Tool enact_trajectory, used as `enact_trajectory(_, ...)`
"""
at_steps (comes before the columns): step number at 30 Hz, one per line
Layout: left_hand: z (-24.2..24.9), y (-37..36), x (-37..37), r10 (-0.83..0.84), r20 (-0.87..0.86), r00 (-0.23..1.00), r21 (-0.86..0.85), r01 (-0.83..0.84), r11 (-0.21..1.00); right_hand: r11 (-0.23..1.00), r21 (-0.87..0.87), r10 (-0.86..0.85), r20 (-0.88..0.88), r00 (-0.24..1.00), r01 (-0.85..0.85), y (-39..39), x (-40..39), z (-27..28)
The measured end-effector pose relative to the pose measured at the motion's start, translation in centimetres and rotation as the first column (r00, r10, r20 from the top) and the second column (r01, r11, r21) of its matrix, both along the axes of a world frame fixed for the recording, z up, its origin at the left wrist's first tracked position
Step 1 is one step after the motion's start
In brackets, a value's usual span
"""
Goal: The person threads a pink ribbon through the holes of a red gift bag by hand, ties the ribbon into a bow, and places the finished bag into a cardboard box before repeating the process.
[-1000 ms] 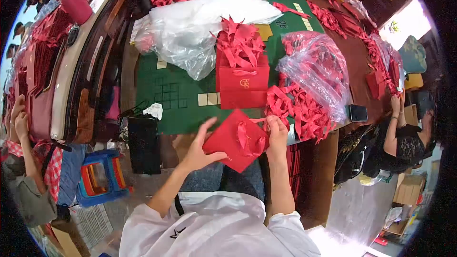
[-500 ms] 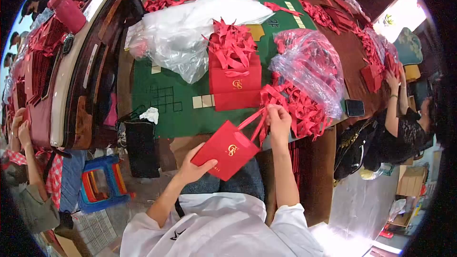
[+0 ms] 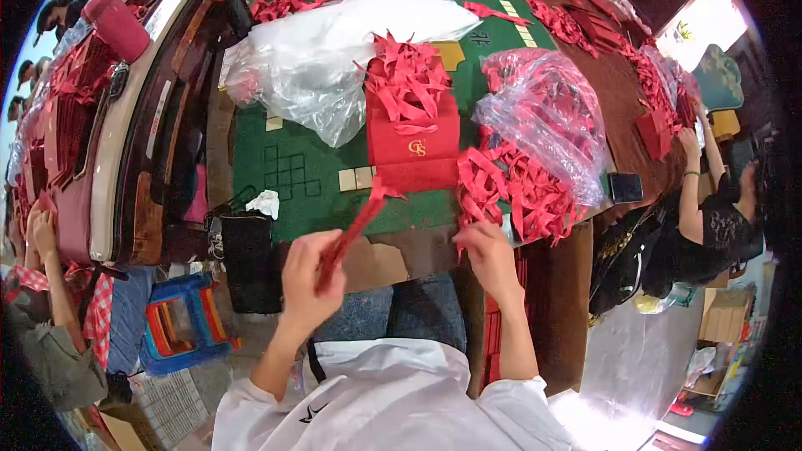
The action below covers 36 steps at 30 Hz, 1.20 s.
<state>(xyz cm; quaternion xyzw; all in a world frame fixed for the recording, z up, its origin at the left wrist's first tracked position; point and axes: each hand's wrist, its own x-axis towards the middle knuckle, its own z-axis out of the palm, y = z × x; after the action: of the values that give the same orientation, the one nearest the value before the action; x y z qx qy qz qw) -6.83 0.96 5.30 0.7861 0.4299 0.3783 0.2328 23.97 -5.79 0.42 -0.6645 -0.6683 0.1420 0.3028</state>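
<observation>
My left hand grips a red paper gift bag, turned edge-on in front of my lap. Its red ribbon handle sticks up from the top end. My right hand is beside the near edge of a heap of loose red ribbons, its fingers bent together. A bit of red shows at those fingertips; whether they pinch a ribbon I cannot make out. Ahead of both hands lies a row of overlapping red gift bags with gold lettering, their ribbons bunched on top.
A clear plastic bag of ribbons and a phone lie to the right. White plastic sheeting covers the green table's far left. A black bag hangs at the left edge. Other people's hands work around.
The gift bag has turned from face-on to edge-on and moved left and up in my left hand. My right hand has let go of its ribbon handle and dropped slightly towards me.
</observation>
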Motion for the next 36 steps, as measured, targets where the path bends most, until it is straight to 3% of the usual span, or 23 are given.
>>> enact_trajectory(2,-0.3,-1.0,0.9,-0.107,-0.212,0.971,0.035,0.117,0.993,0.999,-0.036,0.025,0.027,0.999,-0.024,-0.6,-0.3,-0.4)
enact_trajectory(8,-5.3,-5.1,4.9,-0.235,-0.522,0.82,-0.09,0.222,0.971,0.997,-0.075,0.007,0.166,0.986,0.006,-1.0,-0.4,-0.4)
enact_trajectory(11,-5.2,-4.6,5.4,-0.324,-0.46,0.827,-0.182,0.269,0.946,0.999,-0.031,0.013,0.2,0.98,-0.007,-0.9,-0.4,-1.2)
enact_trajectory(13,-4.8,-3.5,5.4,-0.337,-0.317,0.886,-0.2,0.285,0.937,1.0,-0.009,0.016,0.211,0.977,-0.014,-0.6,-0.8,-1.0)
enact_trajectory(16,-5.6,-0.5,5.8,-0.189,-0.351,0.917,-0.059,0.18,0.982,0.998,0.053,-0.023,0.143,0.989,0.015,-0.5,-2.5,0.0)
enact_trajectory(19,-6.1,1.5,5.9,-0.195,-0.451,0.871,-0.039,0.199,0.979,0.986,0.167,0.003,0.145,0.989,-0.027,0.0,-4.6,0.4)
enact_trajectory(22,-6.3,2.2,6.0,-0.235,-0.442,0.866,-0.047,0.24,0.97,0.997,0.082,-0.019,0.139,0.99,0.007,0.1,-6.6,0.1)
enact_trajectory(26,-6.3,2.4,6.2,-0.241,-0.43,0.87,-0.062,0.237,0.969,0.99,0.096,-0.111,0.138,0.984,0.099,0.3,-8.2,-0.6)
enact_trajectory(36,-5.4,2.4,6.8,-0.222,-0.323,0.92,-0.075,0.209,0.975,0.974,0.037,-0.221,-0.029,0.975,0.222,0.8,-9.1,-2.1)
